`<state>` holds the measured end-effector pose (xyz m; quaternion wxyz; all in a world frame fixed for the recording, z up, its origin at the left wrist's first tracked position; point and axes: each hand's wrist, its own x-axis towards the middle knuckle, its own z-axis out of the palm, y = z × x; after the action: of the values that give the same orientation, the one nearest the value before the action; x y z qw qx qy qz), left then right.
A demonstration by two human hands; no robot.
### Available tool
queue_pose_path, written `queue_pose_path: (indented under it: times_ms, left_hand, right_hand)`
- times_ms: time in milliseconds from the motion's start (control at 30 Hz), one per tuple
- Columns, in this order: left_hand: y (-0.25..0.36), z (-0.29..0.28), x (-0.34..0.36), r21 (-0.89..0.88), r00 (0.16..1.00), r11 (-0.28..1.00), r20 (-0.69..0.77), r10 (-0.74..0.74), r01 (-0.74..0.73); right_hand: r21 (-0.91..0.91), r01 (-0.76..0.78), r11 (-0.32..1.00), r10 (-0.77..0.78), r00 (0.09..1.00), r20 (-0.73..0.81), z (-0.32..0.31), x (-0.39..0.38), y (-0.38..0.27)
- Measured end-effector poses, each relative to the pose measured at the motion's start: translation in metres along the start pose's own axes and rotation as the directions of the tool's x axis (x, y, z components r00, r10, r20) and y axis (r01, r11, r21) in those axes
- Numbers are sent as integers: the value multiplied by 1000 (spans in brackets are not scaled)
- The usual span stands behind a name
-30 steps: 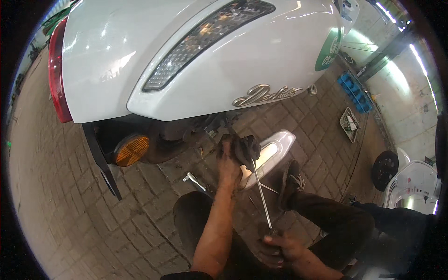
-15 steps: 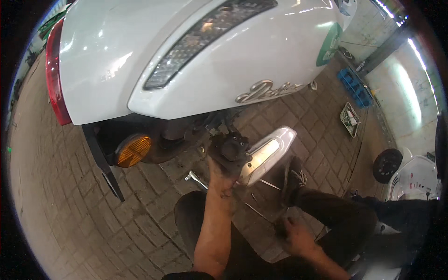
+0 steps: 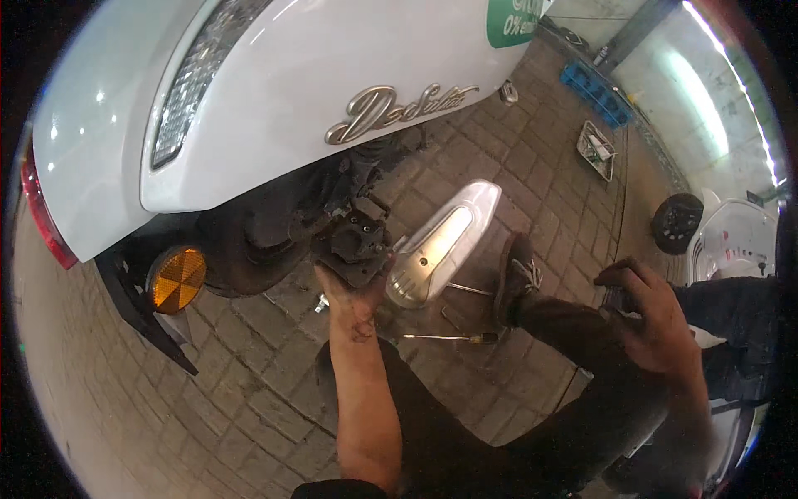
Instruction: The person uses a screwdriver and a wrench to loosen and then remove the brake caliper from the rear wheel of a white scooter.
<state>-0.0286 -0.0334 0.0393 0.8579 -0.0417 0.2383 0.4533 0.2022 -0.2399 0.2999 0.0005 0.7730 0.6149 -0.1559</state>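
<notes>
My left hand (image 3: pixel 353 291) is wrapped around the underside of a dark, greasy metal part with bolt heads (image 3: pixel 356 237), under the side of a white scooter (image 3: pixel 266 100). Its fingertips are mostly hidden by the part. Beside it, a silver-white elongated cover (image 3: pixel 440 249) lies on the brick paving. My right hand (image 3: pixel 652 320) hangs over my bent leg at the right, fingers loosely curled and apart, and nothing shows in it. A screwdriver with a dark handle (image 3: pixel 453 338) rests on the bricks between my legs.
A ratchet end (image 3: pixel 322 304) shows beside my left wrist, and a metal rod (image 3: pixel 470 289) lies by my shoe (image 3: pixel 517 279). An orange reflector (image 3: pixel 177 279) juts out at left. Farther right are a parts tray (image 3: pixel 597 151), a blue crate (image 3: pixel 597 91) and another white vehicle (image 3: pixel 736 241).
My right hand has moved up and right, away from the screwdriver, which now lies flat on the bricks. The left hand stays at the dark part. The whole view has shifted.
</notes>
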Motion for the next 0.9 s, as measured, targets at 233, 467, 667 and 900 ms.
queue_pose_path:
  times_ms: [233,467,667,900]
  left_hand:
    - [-6,-3,-3,151,996,987,82,46,-58]
    - [-12,-15,-1,380,951,892,-85,297,-244]
    - [-37,20,2,634,915,729,-80,395,-259]
    - [-63,-11,22,396,878,818,-56,475,-418]
  right_hand:
    - [38,364,931,-348,848,400,86,124,59]
    - [-29,198,980,-93,576,812,381,191,153]
    - [130,318,939,-305,596,743,416,169,139]
    - [260,182,948,-313,679,664,440,163,143]
